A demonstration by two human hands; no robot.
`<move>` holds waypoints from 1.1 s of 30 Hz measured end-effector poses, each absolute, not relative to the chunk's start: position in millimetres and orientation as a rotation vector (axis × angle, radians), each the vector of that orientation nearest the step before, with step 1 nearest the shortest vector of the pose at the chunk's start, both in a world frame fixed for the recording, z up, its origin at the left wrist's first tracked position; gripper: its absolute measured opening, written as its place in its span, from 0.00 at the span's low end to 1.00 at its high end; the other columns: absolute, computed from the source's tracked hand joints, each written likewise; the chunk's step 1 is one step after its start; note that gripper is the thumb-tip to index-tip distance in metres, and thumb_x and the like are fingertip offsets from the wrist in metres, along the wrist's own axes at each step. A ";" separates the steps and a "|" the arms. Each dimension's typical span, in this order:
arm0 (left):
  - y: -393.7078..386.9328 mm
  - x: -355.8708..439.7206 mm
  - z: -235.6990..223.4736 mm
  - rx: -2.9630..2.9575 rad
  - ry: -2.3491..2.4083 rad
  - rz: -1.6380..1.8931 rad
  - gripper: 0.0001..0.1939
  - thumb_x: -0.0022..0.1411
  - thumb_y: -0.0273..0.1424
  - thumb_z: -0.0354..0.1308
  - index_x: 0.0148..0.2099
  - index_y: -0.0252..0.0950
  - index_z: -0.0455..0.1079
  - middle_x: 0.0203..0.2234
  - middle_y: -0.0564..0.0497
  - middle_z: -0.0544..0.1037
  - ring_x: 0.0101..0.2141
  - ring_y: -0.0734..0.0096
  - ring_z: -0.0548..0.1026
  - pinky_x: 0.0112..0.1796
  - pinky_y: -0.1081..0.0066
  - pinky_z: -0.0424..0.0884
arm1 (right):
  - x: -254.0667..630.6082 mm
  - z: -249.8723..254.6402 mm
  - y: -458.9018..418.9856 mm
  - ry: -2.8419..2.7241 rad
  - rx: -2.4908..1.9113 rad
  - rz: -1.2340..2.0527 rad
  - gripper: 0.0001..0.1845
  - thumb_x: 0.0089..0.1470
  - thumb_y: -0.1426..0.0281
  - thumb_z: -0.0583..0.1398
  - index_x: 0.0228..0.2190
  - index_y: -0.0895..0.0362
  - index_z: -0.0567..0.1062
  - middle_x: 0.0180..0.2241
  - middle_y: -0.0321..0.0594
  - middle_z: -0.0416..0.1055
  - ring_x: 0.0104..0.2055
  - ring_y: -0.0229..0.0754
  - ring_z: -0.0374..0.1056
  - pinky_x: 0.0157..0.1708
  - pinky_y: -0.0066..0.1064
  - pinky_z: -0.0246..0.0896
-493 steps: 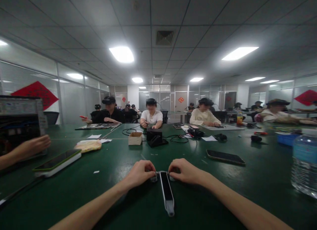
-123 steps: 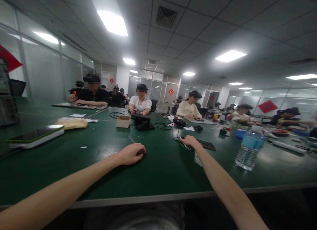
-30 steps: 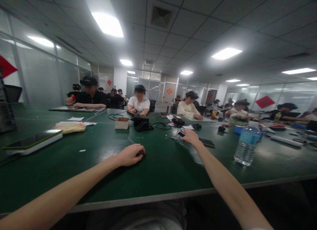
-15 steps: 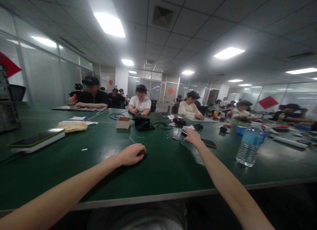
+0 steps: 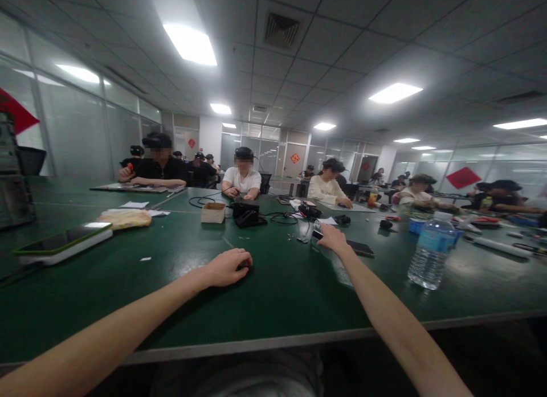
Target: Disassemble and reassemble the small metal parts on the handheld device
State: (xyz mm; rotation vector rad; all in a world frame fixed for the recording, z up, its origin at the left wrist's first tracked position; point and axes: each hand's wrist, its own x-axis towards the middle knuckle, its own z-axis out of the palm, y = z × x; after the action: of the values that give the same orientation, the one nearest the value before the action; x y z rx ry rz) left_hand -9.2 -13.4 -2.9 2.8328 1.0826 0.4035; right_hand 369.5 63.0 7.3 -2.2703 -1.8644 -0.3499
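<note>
My left hand [image 5: 228,267] rests on the green table [image 5: 171,283] with its fingers curled over a small dark thing that is mostly hidden; a ring shows on one finger. My right hand [image 5: 332,238] is stretched far forward, fingers closed on a small dark device [image 5: 317,234] just above the table. A dark phone [image 5: 361,248] lies right beside that hand. Small loose parts [image 5: 293,236] lie on the table to its left.
A water bottle [image 5: 430,250] stands at the right. A phone on a white box [image 5: 64,244] lies at the left, a small cardboard box [image 5: 212,212] and black device with cables [image 5: 247,215] farther back. Several people work along the far side. The table edge [image 5: 273,344] runs near me.
My right hand has drifted slightly right and lower with the small device over the last second. My left hand has stayed still. The view has barely shifted.
</note>
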 end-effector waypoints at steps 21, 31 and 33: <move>-12.6 -9.7 -4.2 2.840 1.089 0.402 0.09 0.61 0.30 0.51 0.43 0.38 0.68 0.40 0.48 0.72 0.40 0.65 0.71 0.40 0.69 0.67 | 368.4 7.5 64.4 -1.891 -2.265 -0.335 0.24 0.43 0.64 0.64 0.42 0.55 0.65 0.47 0.47 0.66 0.47 0.54 0.67 0.39 0.38 0.62; -13.5 -9.9 -2.7 2.828 1.088 0.385 0.09 0.61 0.30 0.51 0.44 0.38 0.68 0.40 0.48 0.72 0.40 0.66 0.71 0.40 0.69 0.67 | 371.0 6.0 66.6 -1.895 -2.262 -0.330 0.23 0.44 0.64 0.64 0.43 0.54 0.65 0.46 0.47 0.66 0.47 0.54 0.66 0.39 0.38 0.62; -12.5 -10.2 -3.6 2.824 1.083 0.390 0.09 0.61 0.31 0.50 0.44 0.38 0.68 0.40 0.48 0.72 0.40 0.65 0.71 0.40 0.69 0.67 | 370.8 6.1 66.2 -1.894 -2.261 -0.330 0.24 0.44 0.64 0.64 0.43 0.54 0.65 0.46 0.47 0.66 0.47 0.54 0.66 0.39 0.38 0.62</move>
State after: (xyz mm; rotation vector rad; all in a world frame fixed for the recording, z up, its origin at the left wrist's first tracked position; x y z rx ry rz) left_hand -10.2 -12.5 -3.6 2.8238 1.0834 0.3898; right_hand 370.8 66.2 6.1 -2.2611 -1.8944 -0.3301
